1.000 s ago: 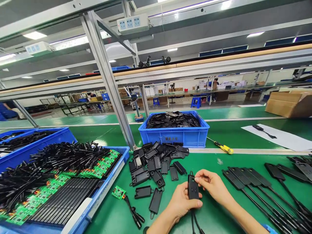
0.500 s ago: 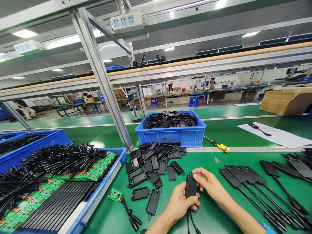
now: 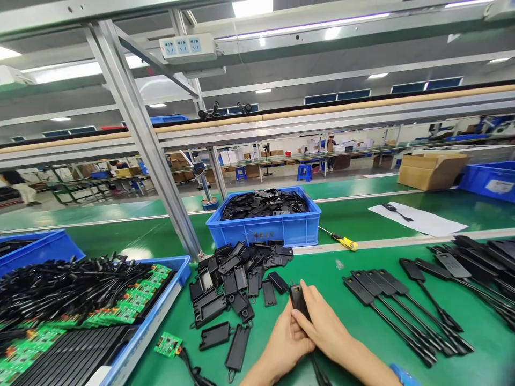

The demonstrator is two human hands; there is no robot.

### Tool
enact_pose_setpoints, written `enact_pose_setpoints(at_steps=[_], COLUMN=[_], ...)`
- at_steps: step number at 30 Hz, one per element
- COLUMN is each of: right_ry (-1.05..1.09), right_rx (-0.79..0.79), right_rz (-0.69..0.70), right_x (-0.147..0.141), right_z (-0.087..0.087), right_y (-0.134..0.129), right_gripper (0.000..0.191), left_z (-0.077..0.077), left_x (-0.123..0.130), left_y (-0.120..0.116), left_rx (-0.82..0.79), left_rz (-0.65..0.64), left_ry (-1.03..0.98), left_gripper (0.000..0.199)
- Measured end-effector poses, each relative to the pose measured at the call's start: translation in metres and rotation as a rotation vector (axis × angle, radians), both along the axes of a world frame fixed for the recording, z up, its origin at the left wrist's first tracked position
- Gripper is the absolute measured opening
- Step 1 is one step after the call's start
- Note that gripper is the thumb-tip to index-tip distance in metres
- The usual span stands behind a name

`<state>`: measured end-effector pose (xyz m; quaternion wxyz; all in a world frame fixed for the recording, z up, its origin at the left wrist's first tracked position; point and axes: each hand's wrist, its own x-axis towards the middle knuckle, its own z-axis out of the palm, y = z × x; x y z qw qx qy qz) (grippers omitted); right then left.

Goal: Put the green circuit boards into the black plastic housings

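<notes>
Both hands are closing on one small black rectangular plastic housing [image 3: 298,298] with a thin black cable [image 3: 319,372] running out of its near end. The left hand [image 3: 281,343] is cupping it from below and from the left side; the right hand [image 3: 322,327] is wrapping over the top from the right, fingers pressing down on the upper face. The housing is sitting between the two palms, just above the green belt surface [image 3: 362,343], only its far end showing past the right fingers. Its long axis is running away from the person and slightly left, far end pointing toward the loose pile of black plastic shell halves [image 3: 237,273] ahead of the left hand, cable end pointing back toward the wrists. My read: this is a press-together of the two shells, so pressure probably wants to be even along both long edges, the left hand acting as the anvil, the cable kept straight in its exit notch so it isn't getting pinched. Seam state I can't tell, the fingers are covering it. A row of finished black housings with long cables [image 3: 402,311] is lying to the right of the right hand; a small green circuit board with a lead [image 3: 168,344] is lying left of the left hand.
</notes>
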<state>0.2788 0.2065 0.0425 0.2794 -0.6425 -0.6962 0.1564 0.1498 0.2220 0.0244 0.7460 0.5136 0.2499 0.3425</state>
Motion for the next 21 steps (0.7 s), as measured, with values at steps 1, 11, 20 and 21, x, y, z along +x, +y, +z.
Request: enact_pose_setpoints(at_steps=[1, 11, 20, 21], right_ry=[-0.171, -0.726, -0.783, -0.775], right_rx=[-0.027, -0.26, -0.315, -0.314], right_rz=[-0.02, -0.452, -0.441, -0.419], right_x=[0.002, 0.08, 0.046, 0.043], right_z=[0.004, 0.016, 0.004, 0.005], right_y=[-0.001, 0.006, 0.002, 0.001], right_gripper=[0.058, 0.059, 0.057, 0.061], left_z=[-0.001, -0.006, -0.033, -0.033], left_x=[-0.001, -0.011, -0.01, -0.01], left_y=[0.0, 0.011, 0.023, 0.023], left_rx=[0.015, 0.121, 0.104, 0.098], left_rz=[-0.017, 0.057, 0.058, 0.062], left_ry=[0.038, 0.21, 0.162, 0.157], left_gripper=[0.1, 0.088, 0.082, 0.082])
